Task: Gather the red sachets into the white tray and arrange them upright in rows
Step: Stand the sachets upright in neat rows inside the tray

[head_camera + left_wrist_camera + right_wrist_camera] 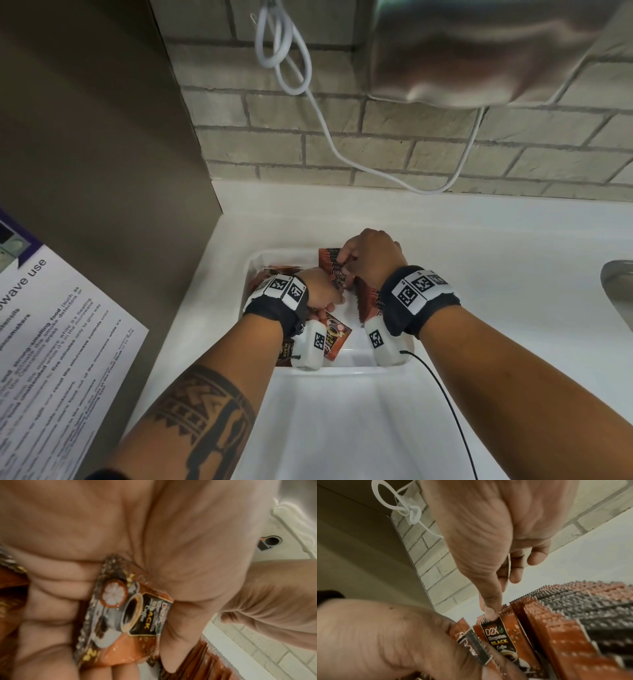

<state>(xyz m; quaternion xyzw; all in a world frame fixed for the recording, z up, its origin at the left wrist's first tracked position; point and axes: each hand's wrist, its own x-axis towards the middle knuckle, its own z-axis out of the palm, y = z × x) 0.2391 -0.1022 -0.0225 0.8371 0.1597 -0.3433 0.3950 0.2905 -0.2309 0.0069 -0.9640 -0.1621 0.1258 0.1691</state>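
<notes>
1. Seen from the head camera, two bare forearms reach into a white tray that sits on a white counter, just left of centre.
2. The left hand is at the tray's 9 o'clock side. In the left wrist view its fingers curl around one red sachet, with the thumb pressed over its right edge.
3. That sachet's label shows a coffee cup, a cut mangosteen and the words "BLACK Coffee"; a figure beginning "2" is printed in yellow near one end.
4. The right hand is at the tray's 12 o'clock end. In the right wrist view its thumb tip and a finger pinch the top edge of an upright sachet, which reads "D2X", "BLACK" and "Coffee".
5. To the right of this sachet, a row of sachets stands on edge, packed together, zigzag tops upward.
6. More sachets lie flat in the tray at 6 o'clock, below the left wrist; one faces up.
7. At 9 o'clock of the head view, a printed notice reads "wave use" in large type; the small print is mostly unreadable.
8. A white cable hangs in loops on the brick wall at 12 o'clock.
</notes>
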